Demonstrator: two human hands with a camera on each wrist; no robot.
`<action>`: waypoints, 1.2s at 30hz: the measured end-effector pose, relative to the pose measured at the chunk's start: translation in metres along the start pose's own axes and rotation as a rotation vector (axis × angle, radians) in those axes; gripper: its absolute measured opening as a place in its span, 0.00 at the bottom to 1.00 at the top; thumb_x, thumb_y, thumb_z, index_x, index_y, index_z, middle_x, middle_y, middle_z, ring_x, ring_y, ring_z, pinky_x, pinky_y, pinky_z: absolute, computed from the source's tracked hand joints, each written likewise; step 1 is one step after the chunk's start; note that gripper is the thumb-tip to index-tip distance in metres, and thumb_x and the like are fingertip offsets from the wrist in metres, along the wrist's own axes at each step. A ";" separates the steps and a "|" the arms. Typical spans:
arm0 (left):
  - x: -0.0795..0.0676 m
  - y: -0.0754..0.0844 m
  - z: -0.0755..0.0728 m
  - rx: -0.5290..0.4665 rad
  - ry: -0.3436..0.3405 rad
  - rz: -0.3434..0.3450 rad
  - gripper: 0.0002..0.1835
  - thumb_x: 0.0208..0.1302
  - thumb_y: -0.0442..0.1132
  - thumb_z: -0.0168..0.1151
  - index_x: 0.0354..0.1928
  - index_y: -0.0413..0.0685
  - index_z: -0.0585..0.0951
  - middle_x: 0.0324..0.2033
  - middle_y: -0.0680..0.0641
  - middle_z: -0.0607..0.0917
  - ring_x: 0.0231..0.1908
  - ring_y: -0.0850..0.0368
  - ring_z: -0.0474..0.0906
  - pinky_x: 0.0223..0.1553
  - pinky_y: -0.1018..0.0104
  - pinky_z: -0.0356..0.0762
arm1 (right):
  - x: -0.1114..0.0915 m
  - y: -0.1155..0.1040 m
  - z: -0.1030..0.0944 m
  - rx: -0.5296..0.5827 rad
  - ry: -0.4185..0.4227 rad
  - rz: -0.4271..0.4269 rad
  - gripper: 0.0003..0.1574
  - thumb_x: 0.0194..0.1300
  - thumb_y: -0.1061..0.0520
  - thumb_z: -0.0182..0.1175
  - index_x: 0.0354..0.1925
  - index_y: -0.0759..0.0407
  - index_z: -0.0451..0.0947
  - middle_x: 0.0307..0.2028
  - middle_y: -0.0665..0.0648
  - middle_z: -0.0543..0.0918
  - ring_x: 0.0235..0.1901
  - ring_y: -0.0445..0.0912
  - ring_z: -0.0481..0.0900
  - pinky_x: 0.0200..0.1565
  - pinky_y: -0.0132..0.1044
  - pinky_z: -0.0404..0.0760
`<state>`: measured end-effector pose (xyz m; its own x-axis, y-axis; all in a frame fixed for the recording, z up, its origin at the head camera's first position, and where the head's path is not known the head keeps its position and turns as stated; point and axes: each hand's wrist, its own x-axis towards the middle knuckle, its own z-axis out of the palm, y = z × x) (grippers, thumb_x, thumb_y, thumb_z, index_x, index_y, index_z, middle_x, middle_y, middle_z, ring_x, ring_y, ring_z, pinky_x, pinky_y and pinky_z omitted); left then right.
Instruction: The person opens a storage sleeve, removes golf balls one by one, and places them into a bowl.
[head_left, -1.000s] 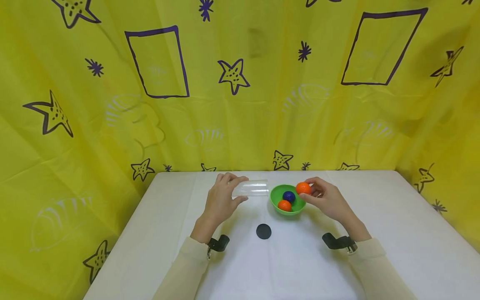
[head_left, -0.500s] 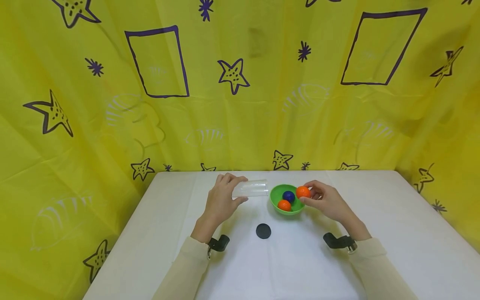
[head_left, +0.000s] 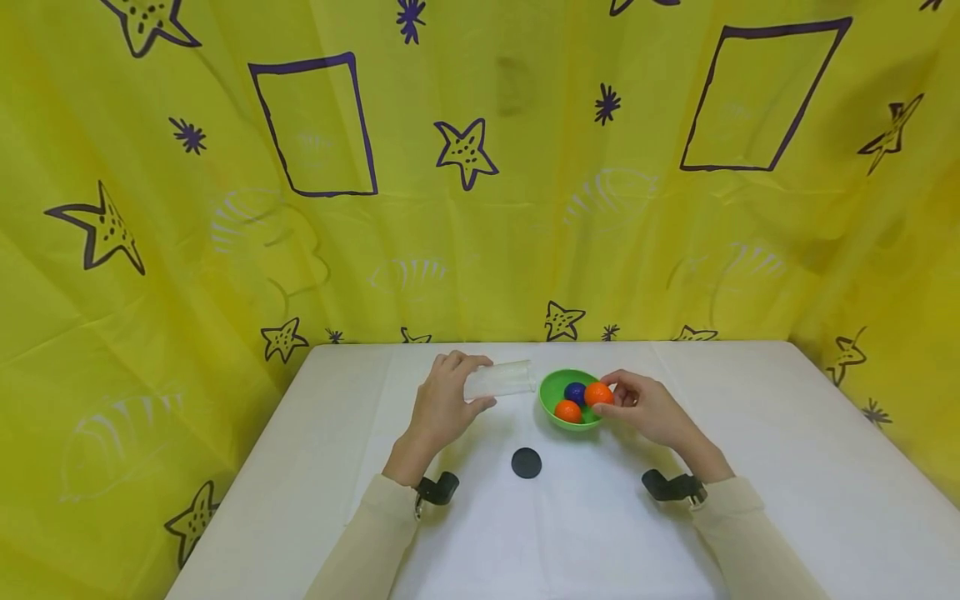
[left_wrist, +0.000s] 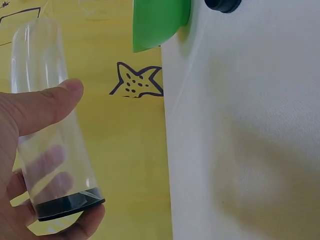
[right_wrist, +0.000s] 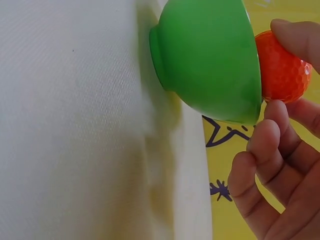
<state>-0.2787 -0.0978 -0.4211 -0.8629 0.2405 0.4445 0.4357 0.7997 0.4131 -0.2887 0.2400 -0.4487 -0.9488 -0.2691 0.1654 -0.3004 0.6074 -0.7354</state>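
Observation:
My left hand (head_left: 444, 402) grips a clear plastic tube (head_left: 504, 379) on its side, the far end pointing at the bowl. In the left wrist view, a black cap (left_wrist: 70, 204) closes the end near the fingers, and no ball shows inside. My right hand (head_left: 647, 408) pinches an orange golf ball (right_wrist: 282, 70) between thumb and fingers, at the right rim of a green bowl (head_left: 550, 392). Inside the bowl lie a dark blue ball (head_left: 574, 392) and another orange ball (head_left: 567, 412). Right wrist view: the held ball partly hides behind the bowl's rim.
A round black disc (head_left: 527, 463), lid-like, lies on the white tabletop (head_left: 480, 533) in front of the bowl. A yellow curtain (head_left: 465, 250) with drawn stars hangs behind the table and along both sides. Each wrist carries a black camera mount.
My right hand has lowered the orange golf ball and brought it left, over the bowl's inside. The tube in my left hand has tilted slightly, its far end shifting a little left.

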 end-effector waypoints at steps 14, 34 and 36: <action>-0.002 -0.005 0.009 -0.070 -0.111 -0.069 0.29 0.57 0.45 0.78 0.60 0.53 0.78 0.51 0.46 0.87 0.42 0.52 0.82 0.46 0.55 0.81 | 0.000 0.001 0.005 -0.022 -0.025 0.033 0.26 0.60 0.48 0.75 0.51 0.59 0.80 0.29 0.52 0.73 0.30 0.45 0.70 0.29 0.31 0.67; -0.005 -0.011 0.024 -0.324 -0.215 -0.180 0.27 0.64 0.38 0.72 0.59 0.44 0.69 0.61 0.35 0.83 0.66 0.39 0.77 0.68 0.44 0.72 | -0.001 -0.005 0.000 -0.037 0.030 0.032 0.12 0.70 0.53 0.65 0.48 0.59 0.82 0.28 0.52 0.74 0.32 0.46 0.71 0.31 0.33 0.69; -0.006 -0.012 0.025 -0.344 -0.213 -0.182 0.25 0.65 0.38 0.71 0.57 0.44 0.68 0.61 0.34 0.82 0.66 0.38 0.76 0.67 0.43 0.71 | -0.002 -0.007 -0.002 -0.035 0.037 0.024 0.12 0.70 0.53 0.65 0.47 0.59 0.82 0.28 0.52 0.75 0.32 0.46 0.71 0.32 0.33 0.69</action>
<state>-0.2851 -0.0953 -0.4488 -0.9511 0.2496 0.1816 0.3010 0.6187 0.7257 -0.2853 0.2379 -0.4426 -0.9585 -0.2269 0.1725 -0.2802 0.6394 -0.7160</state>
